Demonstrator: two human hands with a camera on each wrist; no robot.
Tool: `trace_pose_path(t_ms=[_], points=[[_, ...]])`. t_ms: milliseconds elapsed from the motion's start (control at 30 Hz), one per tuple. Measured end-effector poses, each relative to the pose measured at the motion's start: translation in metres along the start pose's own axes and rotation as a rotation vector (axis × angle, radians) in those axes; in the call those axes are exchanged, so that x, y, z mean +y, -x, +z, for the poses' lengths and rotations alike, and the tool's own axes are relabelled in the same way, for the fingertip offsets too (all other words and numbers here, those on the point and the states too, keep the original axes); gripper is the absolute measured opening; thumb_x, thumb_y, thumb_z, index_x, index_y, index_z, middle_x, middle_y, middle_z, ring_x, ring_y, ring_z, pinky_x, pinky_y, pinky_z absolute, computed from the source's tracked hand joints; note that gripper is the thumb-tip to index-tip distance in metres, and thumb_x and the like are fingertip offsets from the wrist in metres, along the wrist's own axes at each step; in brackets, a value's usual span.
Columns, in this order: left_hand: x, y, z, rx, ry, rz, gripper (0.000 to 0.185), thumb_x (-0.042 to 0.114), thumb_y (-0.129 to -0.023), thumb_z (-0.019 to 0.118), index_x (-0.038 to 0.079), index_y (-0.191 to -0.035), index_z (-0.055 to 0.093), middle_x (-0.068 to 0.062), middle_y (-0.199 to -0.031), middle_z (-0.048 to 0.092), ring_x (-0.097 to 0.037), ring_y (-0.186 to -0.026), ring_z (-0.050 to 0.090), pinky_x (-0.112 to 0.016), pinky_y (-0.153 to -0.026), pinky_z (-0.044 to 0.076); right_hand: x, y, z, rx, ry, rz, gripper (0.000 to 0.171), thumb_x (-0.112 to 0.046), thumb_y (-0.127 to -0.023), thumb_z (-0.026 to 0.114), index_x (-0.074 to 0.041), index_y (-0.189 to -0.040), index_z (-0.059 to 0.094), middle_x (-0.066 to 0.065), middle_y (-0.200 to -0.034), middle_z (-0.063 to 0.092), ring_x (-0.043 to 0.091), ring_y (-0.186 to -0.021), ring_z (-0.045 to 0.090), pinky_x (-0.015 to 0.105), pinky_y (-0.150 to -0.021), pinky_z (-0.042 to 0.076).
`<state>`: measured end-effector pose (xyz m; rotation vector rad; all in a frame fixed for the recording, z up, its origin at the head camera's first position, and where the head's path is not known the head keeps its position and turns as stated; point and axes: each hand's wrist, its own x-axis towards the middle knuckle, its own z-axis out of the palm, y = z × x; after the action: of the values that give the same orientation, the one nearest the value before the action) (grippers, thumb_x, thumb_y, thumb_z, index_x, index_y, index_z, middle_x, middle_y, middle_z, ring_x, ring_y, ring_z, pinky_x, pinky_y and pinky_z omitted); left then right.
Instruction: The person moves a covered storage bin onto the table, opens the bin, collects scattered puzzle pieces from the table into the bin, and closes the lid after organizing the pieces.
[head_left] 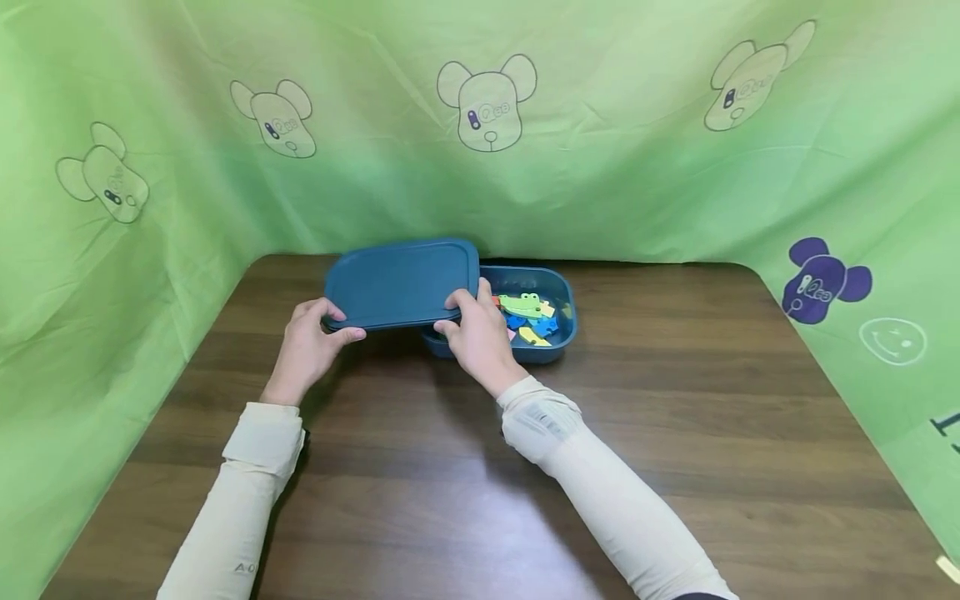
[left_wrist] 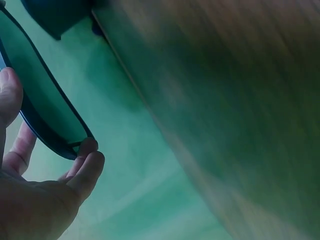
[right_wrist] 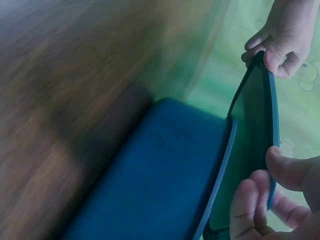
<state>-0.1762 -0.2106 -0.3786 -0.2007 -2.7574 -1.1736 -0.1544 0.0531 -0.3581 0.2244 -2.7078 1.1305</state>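
Both hands grip the blue lid [head_left: 401, 283] by its near edge: the left hand [head_left: 307, 350] pinches the left corner, thumb on top, and the right hand [head_left: 480, 333] pinches the right corner. That lid is off the blue box [head_left: 555, 333], held to its left above the surface [head_left: 675, 433]. Coloured toy pieces [head_left: 528, 312] lie uncovered inside; nothing has been taken out, by the look of it.

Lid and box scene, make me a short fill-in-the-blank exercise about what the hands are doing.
1. Both hands, left hand and right hand, hold the blue ____.
2. The lid is off the box, shifted to its ____ in the head view.
3. The box holds colourful ____.
4. The box sits on a wooden ____.

Missing words: lid; left; toys; table
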Motion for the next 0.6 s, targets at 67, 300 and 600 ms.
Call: trace_pose_path(t_ms=[67,300,600], points=[[0.004,0.0,0.006,-0.004,0.008,-0.003,0.035,0.027,-0.087,0.083,0.004,-0.102,0.061,-0.027,-0.145,0.044,-0.044,-0.133,0.042,-0.055,-0.106,0.035,0.005,0.001,-0.004,0.003,0.012,0.01,0.026,-0.023,-0.094,0.075,-0.008,-0.113,0.064,0.03,-0.16,0.023,0.047,-0.122,0.055,0.054,-0.097,0.046],[0.017,-0.002,0.023,0.001,0.006,0.023,0.034,0.03,-0.086,0.083,0.007,-0.101,0.062,-0.025,-0.142,0.045,-0.044,-0.127,0.046,-0.055,-0.102,0.038,0.02,0.008,-0.018,0.03,0.047,0.038,0.026,-0.024,-0.094,0.076,-0.007,-0.111,0.065,0.033,-0.158,0.024,0.046,-0.121,0.056,0.052,-0.097,0.046],[0.035,-0.005,0.049,-0.04,0.053,0.025,0.035,0.03,-0.087,0.083,0.008,-0.101,0.061,-0.025,-0.143,0.044,-0.042,-0.129,0.045,-0.053,-0.104,0.038,0.039,0.019,-0.04,0.06,0.045,0.071,0.026,-0.022,-0.093,0.077,-0.007,-0.11,0.065,0.034,-0.156,0.027,0.048,-0.121,0.056,0.056,-0.099,0.043]])
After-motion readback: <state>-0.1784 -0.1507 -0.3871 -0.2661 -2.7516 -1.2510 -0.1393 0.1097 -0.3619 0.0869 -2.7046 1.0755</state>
